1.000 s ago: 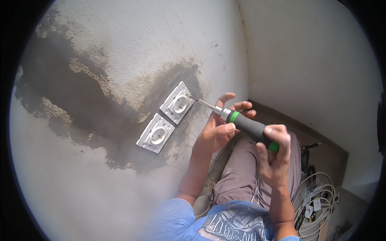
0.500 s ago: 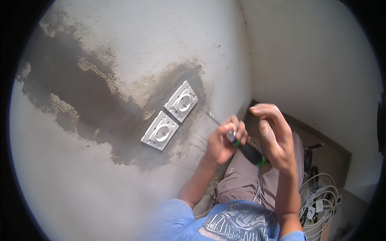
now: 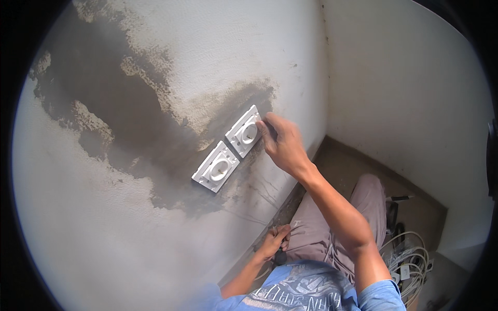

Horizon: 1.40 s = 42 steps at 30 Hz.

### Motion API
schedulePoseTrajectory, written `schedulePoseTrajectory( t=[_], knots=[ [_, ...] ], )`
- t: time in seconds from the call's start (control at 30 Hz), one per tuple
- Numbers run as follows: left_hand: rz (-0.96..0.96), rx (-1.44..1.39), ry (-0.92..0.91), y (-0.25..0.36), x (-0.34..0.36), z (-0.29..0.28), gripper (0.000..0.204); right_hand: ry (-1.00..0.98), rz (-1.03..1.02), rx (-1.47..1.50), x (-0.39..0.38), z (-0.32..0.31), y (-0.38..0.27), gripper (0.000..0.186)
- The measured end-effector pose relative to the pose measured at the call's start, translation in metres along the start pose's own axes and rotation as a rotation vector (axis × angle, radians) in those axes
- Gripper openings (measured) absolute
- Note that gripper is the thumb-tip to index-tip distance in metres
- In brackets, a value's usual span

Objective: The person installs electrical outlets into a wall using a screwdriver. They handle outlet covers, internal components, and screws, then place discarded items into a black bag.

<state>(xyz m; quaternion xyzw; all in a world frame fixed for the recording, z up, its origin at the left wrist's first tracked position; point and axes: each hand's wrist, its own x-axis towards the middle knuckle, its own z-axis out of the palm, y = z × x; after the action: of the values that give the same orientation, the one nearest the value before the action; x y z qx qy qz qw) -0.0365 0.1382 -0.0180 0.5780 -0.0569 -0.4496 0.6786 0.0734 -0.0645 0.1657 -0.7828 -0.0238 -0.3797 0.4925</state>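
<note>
Two white wall sockets without cover frames sit side by side on the wall, a lower-left socket (image 3: pixel 206 179) and an upper-right socket (image 3: pixel 237 136). My right hand (image 3: pixel 284 144) reaches up to the upper-right one. Its thumb and forefinger are pinched at that socket's right edge, hiding the spot where a small screw showed before; what they hold cannot be made out. Low down by my thigh, my left hand (image 3: pixel 274 243) is closed round the screwdriver. Only the dark end of the screwdriver's handle (image 3: pixel 280 257) shows clearly below the fingers.
Dark grey plaster (image 3: pixel 122 98) runs diagonally across the white wall (image 3: pixel 218 46) around the sockets. A second wall (image 3: pixel 399 88) meets it at the corner on the right. Coiled pale cable (image 3: pixel 415 264) and small parts lie on the floor beside my right leg.
My right hand has moved up and left from in front of my body to the upper-right socket. The left hand has dropped toward my thigh with the screwdriver.
</note>
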Motion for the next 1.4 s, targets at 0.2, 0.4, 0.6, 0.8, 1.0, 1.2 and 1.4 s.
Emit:
schedulePoseTrajectory(
  t=[0.2, 0.4, 0.6, 0.8, 1.0, 1.2, 1.4],
  knots=[
    [0.049, 0.045, -0.028, 0.016, 0.004, -0.003, 0.045, 0.104, -0.215, 0.010, -0.003, -0.007, -0.002, 0.003],
    [0.105, 0.011, -0.040, 0.005, 0.022, -0.005, 0.047, 0.079, 0.147, 0.415, -0.028, -0.031, -0.004, 0.009],
    [0.093, -0.033, -0.020, -0.001, 0.033, -0.004, 0.040, 0.114, 0.129, 0.533, -0.051, -0.055, -0.013, 0.008],
    [0.409, -0.103, -0.079, 0.068, 0.059, 0.049, 0.018, 0.092, 0.162, 0.465, -0.079, -0.090, -0.015, 0.010],
    [0.708, -0.100, -0.246, 0.140, 0.065, 0.118, 0.024, 0.003, 0.281, 0.258, -0.106, -0.147, -0.021, 0.010],
    [0.751, 0.097, -0.467, 0.120, 0.104, 0.163, 0.018, 0.070, 0.526, 0.198, -0.124, -0.210, -0.031, 0.011],
    [0.351, 0.023, -0.477, 0.071, 0.141, 0.194, 0.018, 0.202, 0.409, -0.252, -0.148, -0.278, -0.043, 0.008]
  ],
)
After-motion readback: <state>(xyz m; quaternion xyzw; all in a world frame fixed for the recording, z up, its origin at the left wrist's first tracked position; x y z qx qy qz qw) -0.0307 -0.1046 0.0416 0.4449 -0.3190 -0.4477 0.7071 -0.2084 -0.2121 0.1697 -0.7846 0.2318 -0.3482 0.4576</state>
